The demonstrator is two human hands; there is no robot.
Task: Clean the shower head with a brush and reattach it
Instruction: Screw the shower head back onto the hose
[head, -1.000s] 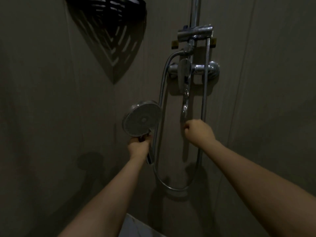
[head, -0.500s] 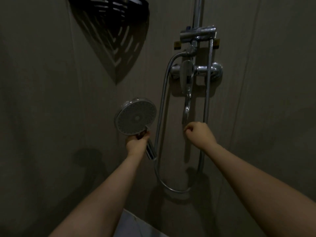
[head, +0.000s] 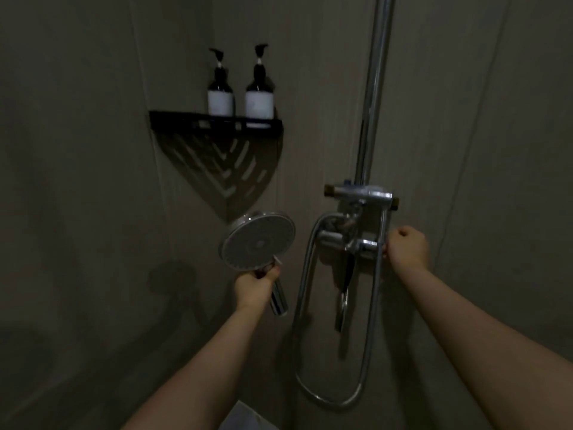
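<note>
**Chrome hand shower, off its mount — item in hand**

Chrome-finished shower head (head: 258, 240): round, flat spray face turned toward the camera, short tubular handle below. Location — held upright in the left hand (head: 255, 287), fingers wrapped round the handle just under the face; the handle's lower end shows below the fist. It sits well left of the right hand, below the corner shelf.

Right hand (head: 407, 247): fingers curled into a fist at the right end of the mixer valve (head: 356, 243), touching or nearly touching the vertical run of hose (head: 376, 305) there. Whether it grips anything cannot be told in this dim light.

Attached: metal hose, hanging in a long loop between and below both hands.

Handling notes (judged): rigid body, probably light enough for one hand; polished handle likely slippery when wet. Best hold is the handle close under the face, as now, leaving the nozzle face free for scrubbing. The hose will tug and swing the head if it is turned far — keep slack. A knock against the wall could chip the plating.

Nearby: riser rail (head: 373, 97) above the right hand; black corner shelf (head: 215, 123) above the left, carrying two dark pump bottles (head: 220, 97). No brush is visible.
</note>
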